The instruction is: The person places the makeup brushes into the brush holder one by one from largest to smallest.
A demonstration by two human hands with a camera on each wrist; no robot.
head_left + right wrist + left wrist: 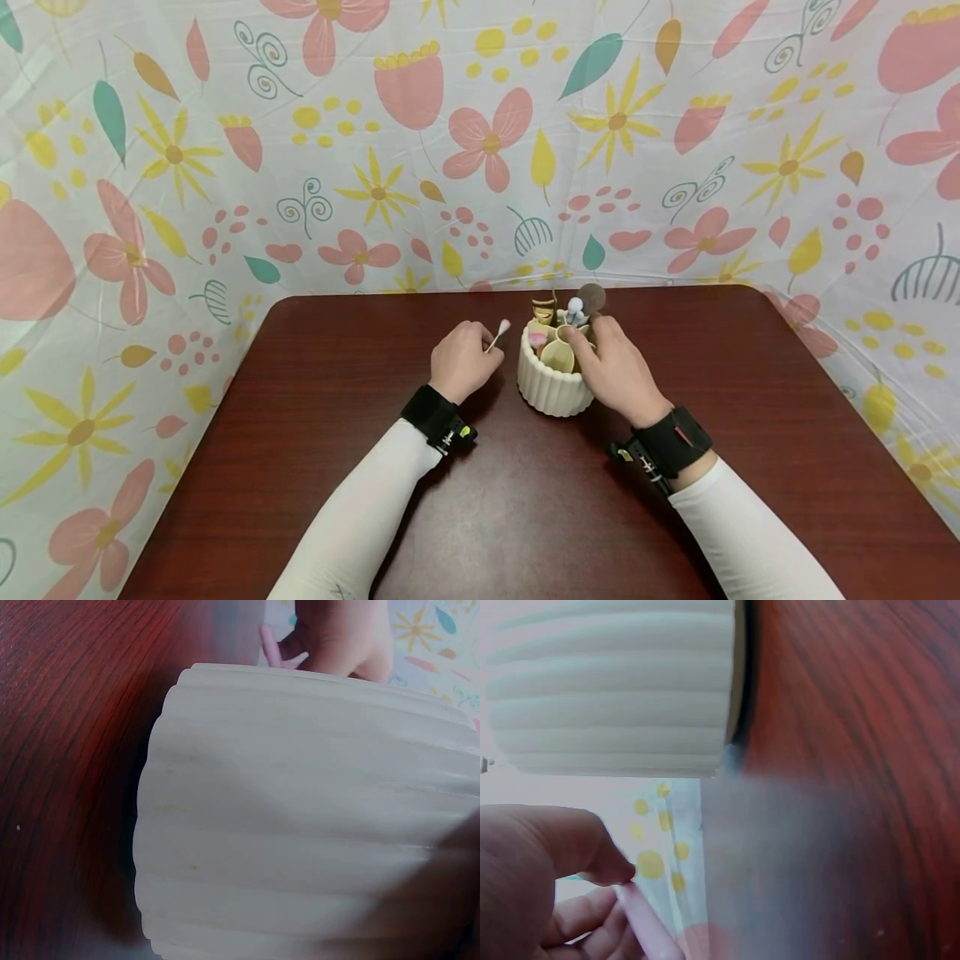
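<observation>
In the head view a cream, ribbed, round organizer (553,392) with several tube compartments stands on the table. My left hand (462,358), to its left, pinches a thin pale-pink stick (495,337) with a rounded end between thumb and finger. The left wrist view shows the pink stick (651,926) below the organizer's ribbed side (615,690). My right hand (618,371) reaches over the organizer's right rim, thumb above the compartments; its other fingertips are hidden, so I cannot tell what they hold. Near them rises a flat, round, grey-brown piece (592,297).
A small pale figure (575,308), a gold-coloured item (543,308) and a pink-topped item (537,339) stand in the organizer. The dark red-brown table (300,433) ends at the back against a flower-patterned cloth (465,167).
</observation>
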